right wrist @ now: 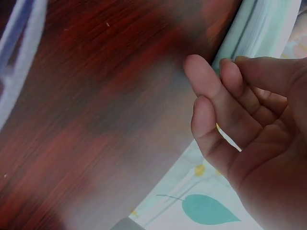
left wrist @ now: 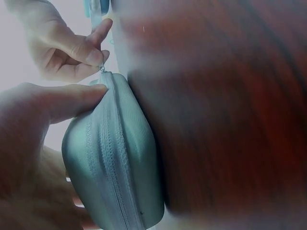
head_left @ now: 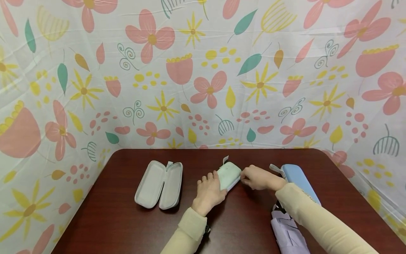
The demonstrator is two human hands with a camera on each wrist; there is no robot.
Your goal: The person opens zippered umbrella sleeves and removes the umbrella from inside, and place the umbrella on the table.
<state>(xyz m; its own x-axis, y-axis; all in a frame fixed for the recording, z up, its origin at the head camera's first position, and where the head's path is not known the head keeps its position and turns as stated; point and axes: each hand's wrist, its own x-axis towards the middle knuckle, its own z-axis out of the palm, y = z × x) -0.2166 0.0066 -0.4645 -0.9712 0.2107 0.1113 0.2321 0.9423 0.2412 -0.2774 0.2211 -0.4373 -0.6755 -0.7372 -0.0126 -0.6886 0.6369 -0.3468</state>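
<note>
A pale mint-green zip case point(head_left: 229, 173) lies near the middle of the table, its lid down and a fabric tab standing at its far end. My left hand point(head_left: 208, 190) holds it from the left, fingers over the top. In the left wrist view the thumb point(left wrist: 79, 99) presses the side beside the zipper point(left wrist: 111, 148). At the case's right corner my right hand point(head_left: 258, 177) pinches the small zipper pull point(left wrist: 102, 68) between thumb and fingers. The right wrist view shows those fingers point(right wrist: 204, 76) bent close to the case's edge point(right wrist: 259, 28).
To the left, a light grey case point(head_left: 150, 187) lies unfolded on the dark wooden table point(head_left: 120, 225). A blue case point(head_left: 299, 180) with a grey strap lies right, partly behind the right sleeve. A folded lilac umbrella point(head_left: 288, 229) lies nearer. Behind hangs a flowered cloth point(head_left: 209, 46).
</note>
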